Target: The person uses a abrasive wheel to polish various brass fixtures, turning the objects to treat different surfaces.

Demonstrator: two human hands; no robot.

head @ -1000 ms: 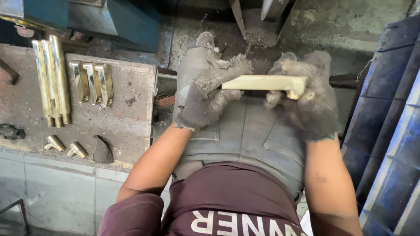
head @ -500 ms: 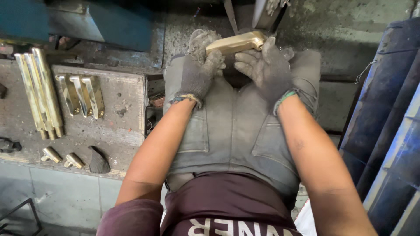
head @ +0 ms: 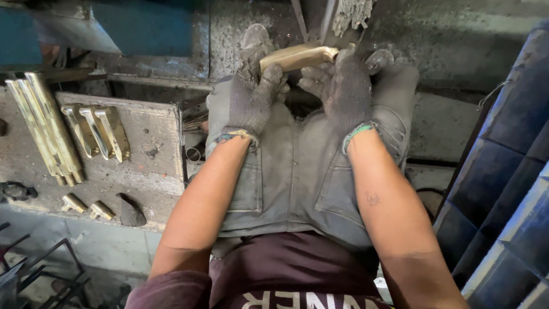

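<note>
At twelve o'clock, above the knees, both gloved hands clamp a brass bar point(head: 298, 56): dull gold, flat-sided, rounded at its right end. The left hand point(head: 251, 94) grips from below; the right hand point(head: 343, 86) pinches its right end.

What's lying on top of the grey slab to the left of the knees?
On the slab: long brass bars, three brass handles, two small brass bits and a dark lump. Its underside is hidden.

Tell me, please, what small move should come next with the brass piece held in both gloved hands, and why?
Probably ease the brass piece forward: both the left hand and right hand grip it, and its far end sits just short of the wheel above.
</note>
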